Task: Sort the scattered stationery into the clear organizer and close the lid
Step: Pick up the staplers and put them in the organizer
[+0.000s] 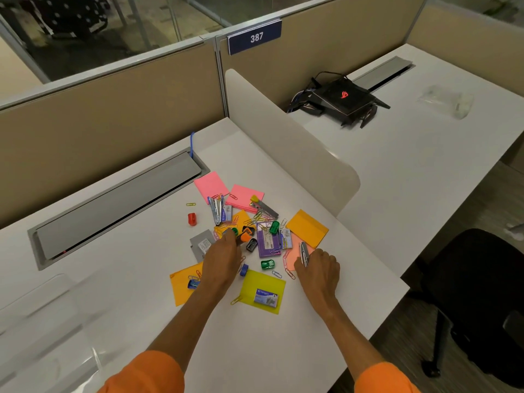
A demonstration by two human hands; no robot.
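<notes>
Scattered stationery lies in a heap on the white desk (pixel 255 350): pink sticky notes (pixel 211 185), an orange pad (pixel 309 226), a yellow pad (pixel 262 285) with a staple box (pixel 265 297) on it, a purple card (pixel 266 242), green sharpeners (pixel 267 264), a red sharpener (pixel 192 218), a stapler (pixel 217 208) and several coloured paper clips. My left hand (pixel 222 258) pinches an orange item (pixel 243 236) in the heap. My right hand (pixel 319 266) grips a small silver stapler (pixel 303 252). The clear organizer (pixel 42 321) lies blurred at the lower left.
A grey cable tray (pixel 113 205) runs along the back of the desk. A white divider (pixel 286 148) separates the neighbouring desk, which holds a black router (pixel 340 97) and a clear bag (pixel 448 100). A black chair (pixel 479 293) stands at the right.
</notes>
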